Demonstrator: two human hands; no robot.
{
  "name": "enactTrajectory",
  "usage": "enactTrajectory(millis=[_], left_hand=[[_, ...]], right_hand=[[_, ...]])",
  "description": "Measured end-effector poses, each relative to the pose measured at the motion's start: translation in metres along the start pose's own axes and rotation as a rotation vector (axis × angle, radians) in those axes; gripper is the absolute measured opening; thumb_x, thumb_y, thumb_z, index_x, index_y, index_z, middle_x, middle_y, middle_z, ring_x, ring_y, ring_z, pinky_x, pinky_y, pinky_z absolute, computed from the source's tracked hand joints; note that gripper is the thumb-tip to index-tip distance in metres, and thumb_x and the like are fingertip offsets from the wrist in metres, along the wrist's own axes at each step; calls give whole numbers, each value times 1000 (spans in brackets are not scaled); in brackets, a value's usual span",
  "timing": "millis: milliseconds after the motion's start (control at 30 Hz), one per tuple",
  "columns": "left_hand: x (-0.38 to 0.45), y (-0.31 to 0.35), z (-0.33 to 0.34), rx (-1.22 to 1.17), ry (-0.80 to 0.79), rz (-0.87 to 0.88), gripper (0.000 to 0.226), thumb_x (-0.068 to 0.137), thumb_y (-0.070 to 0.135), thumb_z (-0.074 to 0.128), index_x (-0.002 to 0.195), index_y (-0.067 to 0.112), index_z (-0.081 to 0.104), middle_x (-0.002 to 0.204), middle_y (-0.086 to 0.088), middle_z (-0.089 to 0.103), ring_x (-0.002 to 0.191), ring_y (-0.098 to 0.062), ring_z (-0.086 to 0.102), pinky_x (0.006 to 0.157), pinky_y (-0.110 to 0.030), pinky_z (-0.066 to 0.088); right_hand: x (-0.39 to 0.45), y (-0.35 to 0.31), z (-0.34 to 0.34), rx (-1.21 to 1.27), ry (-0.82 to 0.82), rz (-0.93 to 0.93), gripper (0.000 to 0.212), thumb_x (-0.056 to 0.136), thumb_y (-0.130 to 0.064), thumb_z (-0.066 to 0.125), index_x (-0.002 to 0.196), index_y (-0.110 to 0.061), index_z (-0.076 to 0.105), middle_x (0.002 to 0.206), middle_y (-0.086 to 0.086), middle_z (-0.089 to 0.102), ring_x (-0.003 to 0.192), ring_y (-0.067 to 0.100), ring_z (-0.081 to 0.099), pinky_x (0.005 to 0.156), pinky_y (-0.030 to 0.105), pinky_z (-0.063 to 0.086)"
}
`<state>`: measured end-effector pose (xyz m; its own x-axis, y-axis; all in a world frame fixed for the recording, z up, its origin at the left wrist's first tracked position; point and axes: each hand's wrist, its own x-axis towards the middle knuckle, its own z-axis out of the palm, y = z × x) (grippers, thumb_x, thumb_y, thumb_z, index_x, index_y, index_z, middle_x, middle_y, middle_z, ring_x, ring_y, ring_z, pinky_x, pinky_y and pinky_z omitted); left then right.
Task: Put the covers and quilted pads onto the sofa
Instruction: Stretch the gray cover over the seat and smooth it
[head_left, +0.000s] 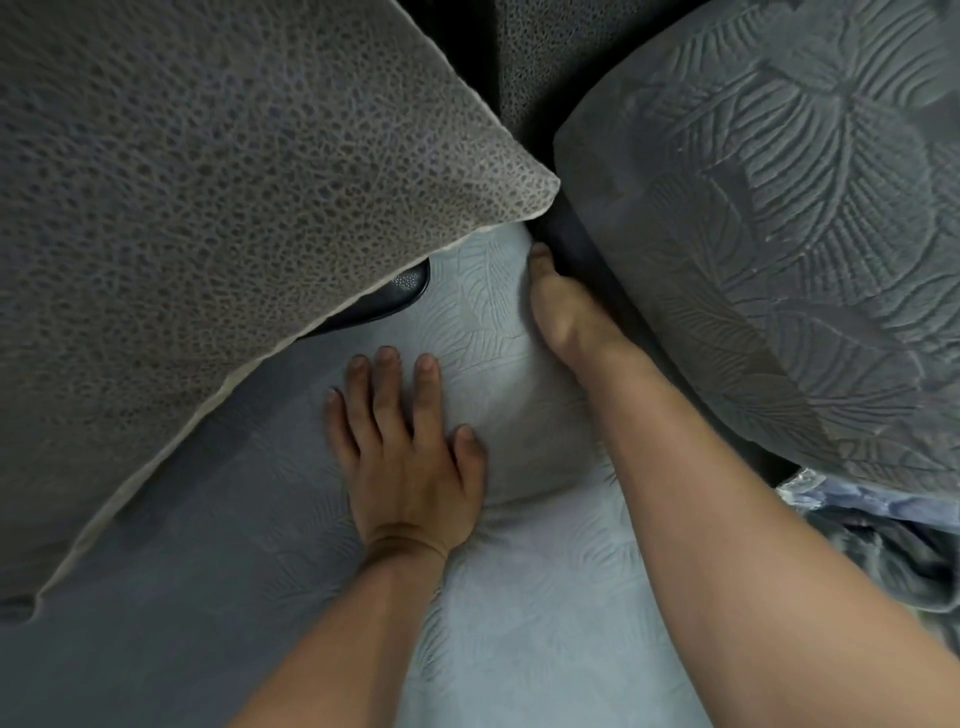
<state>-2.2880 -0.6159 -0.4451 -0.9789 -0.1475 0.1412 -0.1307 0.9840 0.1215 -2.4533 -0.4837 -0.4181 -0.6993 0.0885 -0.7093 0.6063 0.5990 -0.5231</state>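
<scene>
A pale blue-grey quilted pad (519, 597) with a leaf pattern lies over the sofa seat. My left hand (410, 452) presses flat on it, fingers straight and spread. My right hand (563, 306) reaches into the dark gap between the seat and the armrest, at the pad's right edge; its fingers are mostly hidden in the gap. The armrest on the right wears a darker leaf-quilted cover (779, 249).
A large grey back cushion (208, 208) with a pebbled leather-like texture leans over the seat at upper left. A dark object (395, 291) peeks from under it. Crumpled blue-grey fabric (883, 545) lies at the right edge.
</scene>
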Motion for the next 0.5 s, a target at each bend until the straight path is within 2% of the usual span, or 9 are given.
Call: enactTrajectory(millis=[133,267,400,500], left_hand=[[0,0,2,-3,8,-3,66,89,38,44,147,5,45,153,-28,37,145,-49,26,117,-65,16],[-1,0,8,0,19,8,65,90,37,42,146,4,46,152,-29,37,144,-51,27,116,-66,18],[-2,-3,11,4,33,18,65,91,37,40,148,6,39,154,-28,35,146,-49,25,118,-65,15],[-3,-1,8,23,12,17,66,90,36,41,149,5,40,155,-26,34,146,-48,24,119,-64,14]], right_hand=[[3,-5,-8,112,11,-84,68,103,-59,29,157,-17,27,165,3,20,153,19,14,120,27,7],[14,-8,-5,259,-2,-103,64,102,-60,32,157,-25,30,164,-2,25,151,17,20,124,32,13],[30,-14,1,294,48,-161,67,99,-62,36,156,-27,33,162,-2,30,150,17,25,124,39,19],[29,-9,3,248,13,-193,68,101,-60,29,157,-21,30,163,2,29,151,20,24,124,34,14]])
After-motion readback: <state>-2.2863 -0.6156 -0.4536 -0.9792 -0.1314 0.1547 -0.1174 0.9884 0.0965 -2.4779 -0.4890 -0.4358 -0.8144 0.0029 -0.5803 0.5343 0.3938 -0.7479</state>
